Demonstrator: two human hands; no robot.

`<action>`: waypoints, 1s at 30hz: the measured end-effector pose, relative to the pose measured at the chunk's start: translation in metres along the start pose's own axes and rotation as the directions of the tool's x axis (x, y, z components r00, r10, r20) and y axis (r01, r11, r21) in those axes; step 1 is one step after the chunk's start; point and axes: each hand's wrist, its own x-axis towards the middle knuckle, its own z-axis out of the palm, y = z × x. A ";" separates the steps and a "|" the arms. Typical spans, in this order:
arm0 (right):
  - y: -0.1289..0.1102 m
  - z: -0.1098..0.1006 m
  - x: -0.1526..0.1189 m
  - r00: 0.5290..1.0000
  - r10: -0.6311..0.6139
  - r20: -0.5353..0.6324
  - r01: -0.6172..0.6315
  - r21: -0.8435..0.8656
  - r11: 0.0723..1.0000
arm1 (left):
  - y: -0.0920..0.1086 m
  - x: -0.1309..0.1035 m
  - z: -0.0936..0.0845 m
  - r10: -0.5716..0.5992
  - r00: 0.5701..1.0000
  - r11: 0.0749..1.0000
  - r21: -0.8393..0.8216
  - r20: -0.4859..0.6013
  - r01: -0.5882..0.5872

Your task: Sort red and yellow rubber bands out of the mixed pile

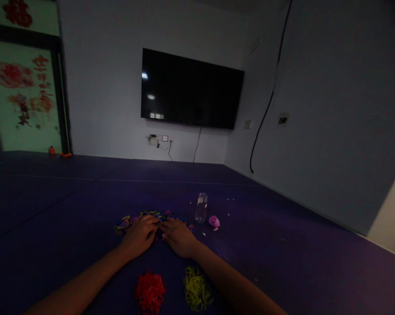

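Note:
Both hands rest on a spread pile of small multicoloured bands (123,224) on the dark purple surface. My left hand (141,234) lies on the pile's near middle, its fingers stretched forward and inward. From the right, my right hand (178,236) reaches over the pile with its fingers extended, the fingertips close to those of the left. Nearer to me sit a heap of red bands (150,292) and, to its right, a heap of yellow-green bands (196,289). What lies under the palms is hidden.
A clear bottle (201,208) stands right of the pile, beside a pink piece (214,222). White scraps are scattered near them. A television (192,89) hangs on the far wall, and a black cable (265,116) hangs at the right. Small orange objects (52,150) are by the door.

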 end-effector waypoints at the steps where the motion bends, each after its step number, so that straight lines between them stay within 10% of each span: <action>1: 0.000 0.000 0.000 1.000 0.002 0.001 -0.002 0.005 1.000 | 0.001 0.000 0.000 0.009 1.000 1.000 -0.011 0.010 -0.009; 30: 0.000 -0.003 0.003 0.990 0.081 -0.113 -0.088 -0.051 0.995 | 0.000 0.003 -0.001 -0.077 0.989 0.996 -0.033 0.128 0.081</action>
